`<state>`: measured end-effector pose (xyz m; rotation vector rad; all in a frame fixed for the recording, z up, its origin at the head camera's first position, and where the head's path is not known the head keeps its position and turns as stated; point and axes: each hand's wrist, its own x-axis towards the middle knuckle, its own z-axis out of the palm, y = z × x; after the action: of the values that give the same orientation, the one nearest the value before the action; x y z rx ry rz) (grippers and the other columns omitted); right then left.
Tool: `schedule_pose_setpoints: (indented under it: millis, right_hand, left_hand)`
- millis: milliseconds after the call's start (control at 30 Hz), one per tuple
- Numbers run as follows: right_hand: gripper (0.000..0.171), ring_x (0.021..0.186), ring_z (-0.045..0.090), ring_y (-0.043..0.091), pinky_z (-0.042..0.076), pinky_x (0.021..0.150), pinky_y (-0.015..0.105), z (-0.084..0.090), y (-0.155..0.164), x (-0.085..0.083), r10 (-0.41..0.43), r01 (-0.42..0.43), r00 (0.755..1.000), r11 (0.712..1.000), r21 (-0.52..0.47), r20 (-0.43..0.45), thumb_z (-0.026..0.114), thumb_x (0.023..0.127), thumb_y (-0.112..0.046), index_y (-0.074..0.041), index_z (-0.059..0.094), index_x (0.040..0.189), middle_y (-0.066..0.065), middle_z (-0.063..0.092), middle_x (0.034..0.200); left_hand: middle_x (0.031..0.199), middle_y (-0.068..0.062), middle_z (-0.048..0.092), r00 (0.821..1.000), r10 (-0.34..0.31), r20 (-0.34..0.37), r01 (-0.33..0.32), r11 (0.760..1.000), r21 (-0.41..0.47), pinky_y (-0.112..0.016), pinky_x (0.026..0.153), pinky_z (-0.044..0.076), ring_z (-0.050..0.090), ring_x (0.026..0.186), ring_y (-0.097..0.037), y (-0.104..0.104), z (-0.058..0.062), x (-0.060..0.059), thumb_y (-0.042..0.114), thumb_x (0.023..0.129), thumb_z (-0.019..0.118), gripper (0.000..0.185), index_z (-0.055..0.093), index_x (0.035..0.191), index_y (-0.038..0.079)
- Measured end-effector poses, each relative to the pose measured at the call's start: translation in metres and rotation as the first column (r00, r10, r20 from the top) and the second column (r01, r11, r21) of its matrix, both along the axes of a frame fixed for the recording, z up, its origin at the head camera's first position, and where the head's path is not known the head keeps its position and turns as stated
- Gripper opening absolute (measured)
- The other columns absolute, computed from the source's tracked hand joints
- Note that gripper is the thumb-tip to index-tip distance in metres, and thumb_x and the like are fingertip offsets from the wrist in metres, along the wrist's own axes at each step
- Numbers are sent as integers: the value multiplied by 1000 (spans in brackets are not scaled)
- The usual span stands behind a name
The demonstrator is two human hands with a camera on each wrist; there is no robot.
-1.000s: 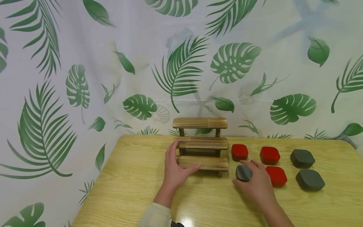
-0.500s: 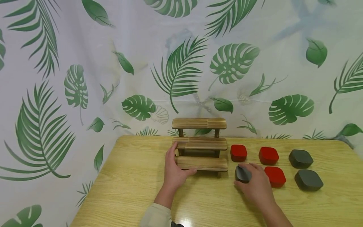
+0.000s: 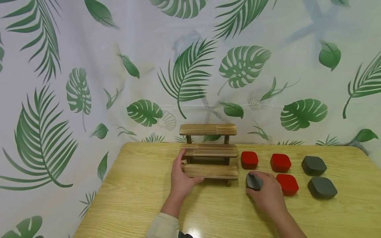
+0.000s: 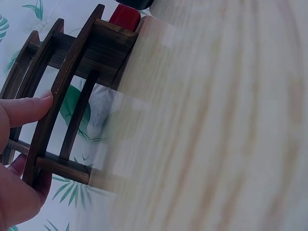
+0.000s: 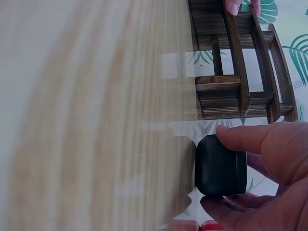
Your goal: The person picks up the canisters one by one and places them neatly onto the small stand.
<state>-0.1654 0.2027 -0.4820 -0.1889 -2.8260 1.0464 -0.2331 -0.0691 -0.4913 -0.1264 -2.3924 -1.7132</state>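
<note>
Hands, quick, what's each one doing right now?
Left hand: holding the left end of the wooden rack.
Right hand: gripping a grey box on the table.

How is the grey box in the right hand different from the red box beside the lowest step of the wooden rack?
The grey box is dark grey, the red box bright red. The right hand grips the grey one; the red one lies untouched, farther back. Both are small, with rounded corners, on the table.

No lettering, label, brand or number is showing anywhere, though the blurred wrist views may be hiding fine print.
</note>
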Motion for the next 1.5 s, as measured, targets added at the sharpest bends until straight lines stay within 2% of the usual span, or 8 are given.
schedule_pose_setpoints:
  millis: [167,433,667,900,1167,1233,1367,1500]
  right_hand:
    - [58,110,52,50,46,83,61,0,0,-1,3,-3,1000,1000,5,-11,87,77,-17,-6,64,130,32,51,130]
    - [58,108,52,49,45,83,62,2,0,0,5,-5,1000,1000,17,-9,88,76,-17,-6,65,129,32,51,128]
    - [59,109,51,49,44,84,62,2,-2,1,0,0,1000,1000,28,2,88,76,-18,-6,65,129,32,52,128]
    - [58,108,52,50,45,83,61,4,-5,0,-2,3,1000,1000,25,-21,88,76,-20,-6,65,127,32,53,126]
    - [57,109,49,50,47,79,62,18,-8,0,-14,14,1000,1000,-13,5,83,80,-25,-9,63,131,31,51,127]
    - [57,110,48,50,48,79,62,21,-9,0,-17,17,1000,1000,-24,9,82,81,-25,-9,63,132,30,51,129]
    - [55,111,48,49,48,80,61,27,-11,0,-22,21,1000,999,-31,-9,82,81,-25,-11,63,132,28,51,130]
    - [56,110,49,48,49,80,61,35,-14,0,-21,20,999,999,-26,-32,82,81,-25,-11,63,132,28,51,129]
  left_hand:
    - [137,-6,48,1000,-8,-14,8,1000,11,-48,104,38,45,126,-28,-3,0,-2,-1,59,95,111,40,151,28]
    - [132,-8,52,1000,-16,27,15,1000,25,-48,100,43,50,118,-28,-7,4,-3,-5,59,94,109,43,149,31]
    - [132,-11,52,997,-34,68,29,998,63,-40,79,55,61,87,-26,-9,8,-1,-10,61,91,108,45,149,31]
    - [129,-9,55,998,-28,60,24,998,62,-42,87,52,58,107,-29,-11,8,-2,-11,59,92,107,47,148,31]
    - [130,-10,55,998,-31,63,26,997,71,-38,79,55,60,90,-27,-11,9,-3,-12,60,91,108,47,148,32]
    - [130,-10,55,998,-27,62,23,997,69,-38,78,55,59,98,-30,-11,9,-3,-12,60,91,108,47,149,32]
    - [130,-11,55,998,-27,55,23,997,71,-42,90,51,50,120,-32,-11,9,-3,-12,59,91,108,47,149,30]
    - [130,-12,55,998,-29,55,24,997,78,-45,93,49,48,123,-33,-11,9,-2,-12,59,91,108,47,148,31]
